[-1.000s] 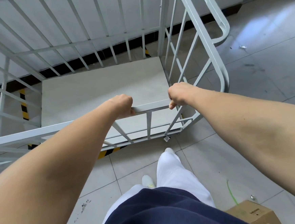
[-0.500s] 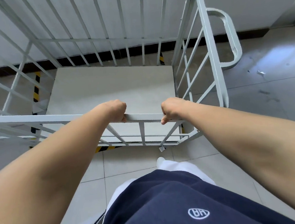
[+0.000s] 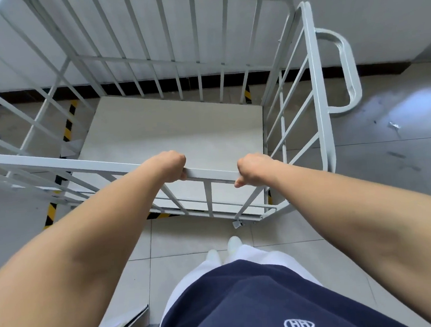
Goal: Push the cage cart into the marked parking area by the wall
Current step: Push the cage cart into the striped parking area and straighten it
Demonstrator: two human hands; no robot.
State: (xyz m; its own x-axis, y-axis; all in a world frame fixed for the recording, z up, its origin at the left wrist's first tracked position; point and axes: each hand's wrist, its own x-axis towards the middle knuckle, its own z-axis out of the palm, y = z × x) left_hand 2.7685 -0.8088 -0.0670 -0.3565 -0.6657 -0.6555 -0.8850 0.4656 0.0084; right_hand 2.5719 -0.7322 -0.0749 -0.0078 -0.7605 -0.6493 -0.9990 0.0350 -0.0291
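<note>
Over the cart's near top rail point(image 3: 211, 173) both sets of fingers curl closed, left hand point(image 3: 171, 166) and right hand point(image 3: 251, 168) gripping it. Beyond, the cage cart point(image 3: 171, 138) sits inside the yellow-black floor tape point(image 3: 68, 120), its far side near the wall point(image 3: 377, 8); parking looks nearly complete.

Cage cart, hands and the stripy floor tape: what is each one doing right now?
Cage cart: upright, nothing inside, far side close to the wall.
Left hand: fingers curled over the cart's near top rail.
Right hand: fingers curled over the same rail, apart from the left hand.
Side handle: on the cart's right side, nobody holding it.
Yellow-black tape: stuck on the floor, partly hidden under the cart.
</note>
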